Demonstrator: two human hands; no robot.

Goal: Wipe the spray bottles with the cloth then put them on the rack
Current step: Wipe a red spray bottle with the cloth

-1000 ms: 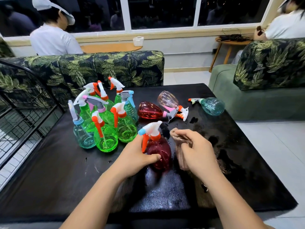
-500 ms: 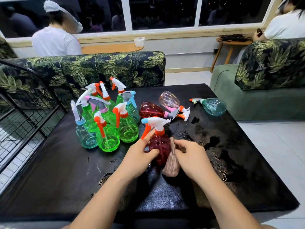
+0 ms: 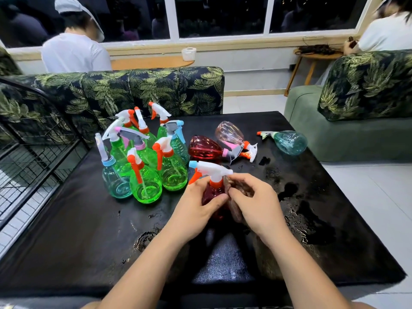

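While the left hand (image 3: 196, 211) grips the translucent red plastic spray bottle (image 3: 211, 194) just right of the upright green bottles (image 3: 146, 186), the right hand (image 3: 258, 208) pinches a brownish cloth (image 3: 236, 211) against it; wiping in hand, racking likely next.

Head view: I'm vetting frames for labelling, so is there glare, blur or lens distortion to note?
In the head view, a pale glare patch lies on the black table near the camera, and wet patches to its right glint; the wide lens bows the window frame; the person at top right is smeared; the held red bottle looks sharp.
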